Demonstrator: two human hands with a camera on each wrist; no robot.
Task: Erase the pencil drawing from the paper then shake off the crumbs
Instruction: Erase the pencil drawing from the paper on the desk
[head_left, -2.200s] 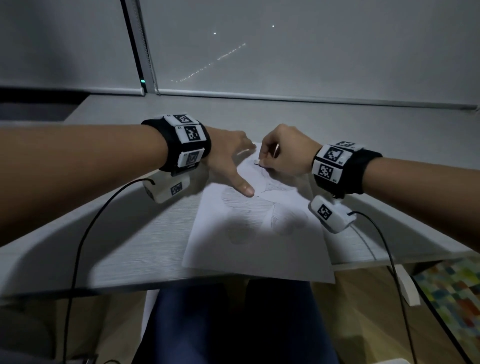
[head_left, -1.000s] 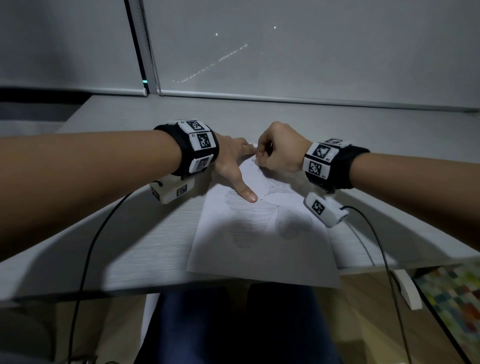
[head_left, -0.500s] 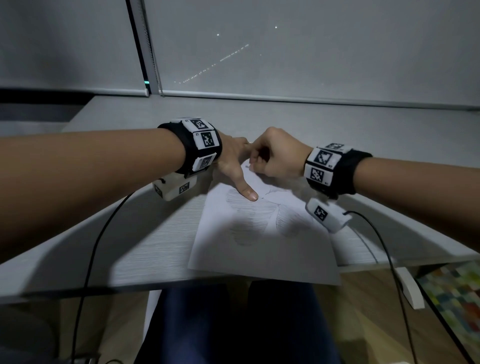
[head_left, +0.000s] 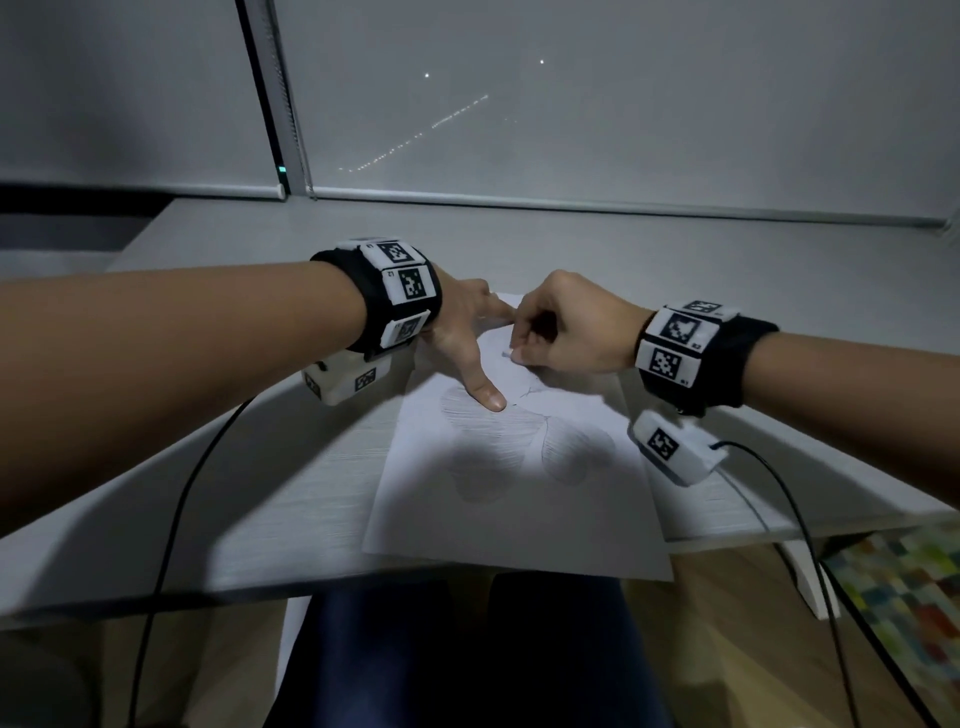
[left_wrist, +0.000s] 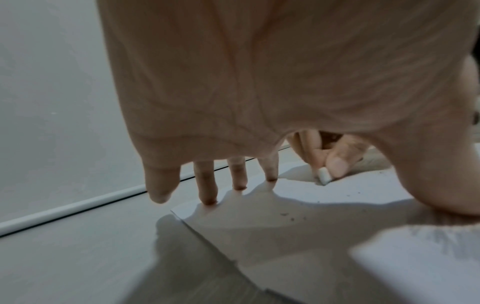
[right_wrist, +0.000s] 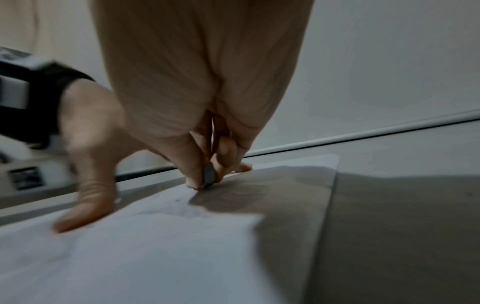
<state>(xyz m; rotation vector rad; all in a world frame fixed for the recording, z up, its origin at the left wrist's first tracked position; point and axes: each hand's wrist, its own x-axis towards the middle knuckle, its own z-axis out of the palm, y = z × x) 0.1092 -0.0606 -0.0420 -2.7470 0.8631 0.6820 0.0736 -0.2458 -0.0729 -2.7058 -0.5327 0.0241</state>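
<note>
A white sheet of paper (head_left: 519, 499) with a faint pencil drawing (head_left: 524, 441) lies on the grey table, its near edge hanging over the table's front. My left hand (head_left: 467, 338) lies spread on the paper's upper left part, thumb and straight fingertips (left_wrist: 207, 197) pressing it flat. My right hand (head_left: 566, 332) pinches a small white eraser (left_wrist: 323, 174) between thumb and fingers, its tip touching the paper near the top of the drawing. From the right wrist the eraser (right_wrist: 209, 175) looks dark between the fingertips. Dark crumbs (left_wrist: 288, 215) lie on the sheet.
The grey table (head_left: 234, 493) runs back to a wall with closed roller blinds (head_left: 571, 104). Cables (head_left: 171, 519) hang from both wrist cameras over the front edge. My legs in dark trousers (head_left: 467, 654) sit below, with a colourful mat (head_left: 909, 597) on the floor at right.
My right hand with the eraser has shifted back and forth over the top of the drawing, now slightly nearer me. The left hand keeps pressing the paper in about the same place.
</note>
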